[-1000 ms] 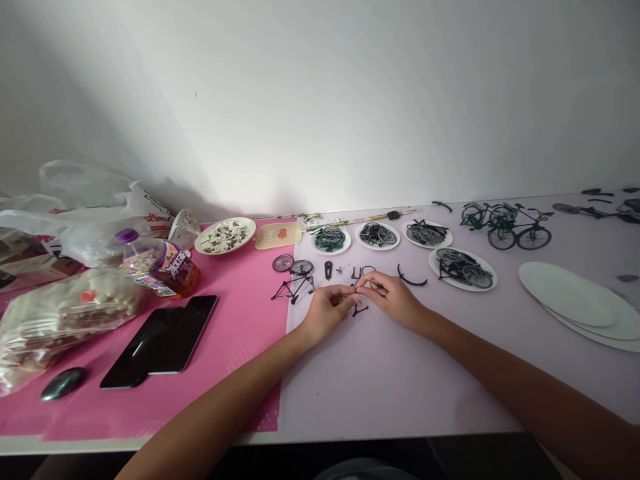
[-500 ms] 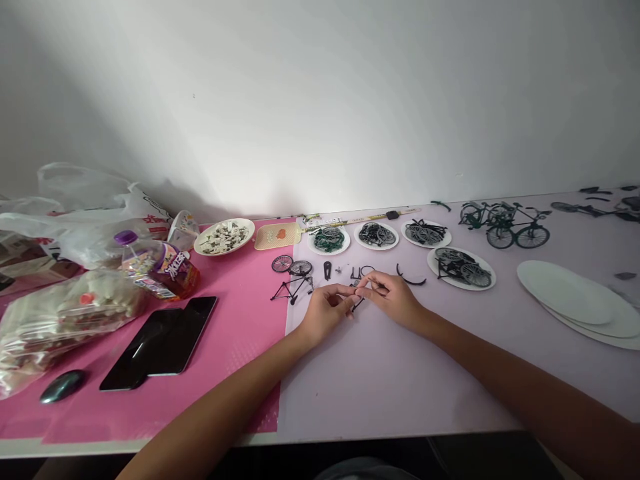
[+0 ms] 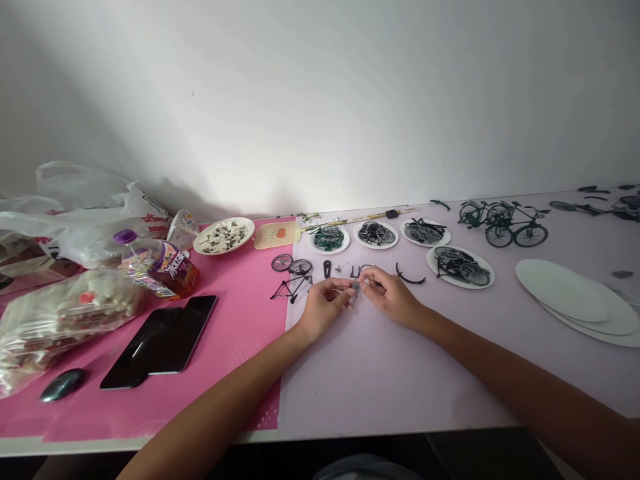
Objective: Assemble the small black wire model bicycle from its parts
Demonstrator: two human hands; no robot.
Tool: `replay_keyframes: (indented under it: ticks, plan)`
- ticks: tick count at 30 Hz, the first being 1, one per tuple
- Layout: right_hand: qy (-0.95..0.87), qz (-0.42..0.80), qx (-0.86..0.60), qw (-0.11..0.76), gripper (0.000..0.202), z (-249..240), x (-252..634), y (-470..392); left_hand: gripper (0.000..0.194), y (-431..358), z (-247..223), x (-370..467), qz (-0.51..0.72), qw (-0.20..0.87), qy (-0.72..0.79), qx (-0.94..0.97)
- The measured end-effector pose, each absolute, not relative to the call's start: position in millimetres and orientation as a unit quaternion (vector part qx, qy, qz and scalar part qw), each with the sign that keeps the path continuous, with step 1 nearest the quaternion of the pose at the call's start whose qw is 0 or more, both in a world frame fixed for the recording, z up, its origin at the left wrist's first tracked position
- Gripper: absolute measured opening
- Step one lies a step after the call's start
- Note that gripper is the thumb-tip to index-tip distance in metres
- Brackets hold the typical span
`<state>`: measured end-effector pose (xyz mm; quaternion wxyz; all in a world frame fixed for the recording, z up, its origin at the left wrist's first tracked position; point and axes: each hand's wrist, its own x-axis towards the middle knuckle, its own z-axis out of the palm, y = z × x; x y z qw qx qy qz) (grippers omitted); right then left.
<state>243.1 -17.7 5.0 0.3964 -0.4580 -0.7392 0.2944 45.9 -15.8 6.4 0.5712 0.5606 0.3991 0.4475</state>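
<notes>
Between my hands is a small grey model-bicycle part [image 3: 356,287], a flat openwork piece whose exact kind is too small to tell. My left hand [image 3: 325,305] pinches it from the left, and the fingertips of my right hand [image 3: 389,293] close on its right side. Left of my hands lie a black model bicycle frame [image 3: 290,288] and two spoked wheels [image 3: 283,263]. A black elongated part [image 3: 327,269] and a tiny piece [image 3: 339,269] rest just behind my left hand. Curved black strips [image 3: 410,276] are behind my right hand, near black U-shaped parts [image 3: 356,271].
Plates of bicycle parts [image 3: 376,235] line the back, near assembled model bicycles [image 3: 517,230]. White plates [image 3: 565,293] are stacked at right. Phones [image 3: 160,343], a mouse [image 3: 64,385], a drink bottle [image 3: 160,267] and plastic bags [image 3: 90,227] crowd the left.
The small part has turned between my fingers, so its grey flat face now shows where a thin dark edge showed before. My hands have barely shifted.
</notes>
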Motion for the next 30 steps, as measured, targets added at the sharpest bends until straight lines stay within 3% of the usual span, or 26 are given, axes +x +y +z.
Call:
replay_keyframes:
  ticks: [11,30]
  plan:
    - [-0.807,0.192,-0.484,0.277,0.013,1.0,251.4,-10.1,0.036,-12.5,2.4,44.6,0.481,0.51,0.446,0.557]
    - [-0.816,0.176,-0.497,0.236,0.018,-0.9,249.8,-5.9,0.034,-16.4,7.6,45.1,0.487,0.5,0.451,0.556]
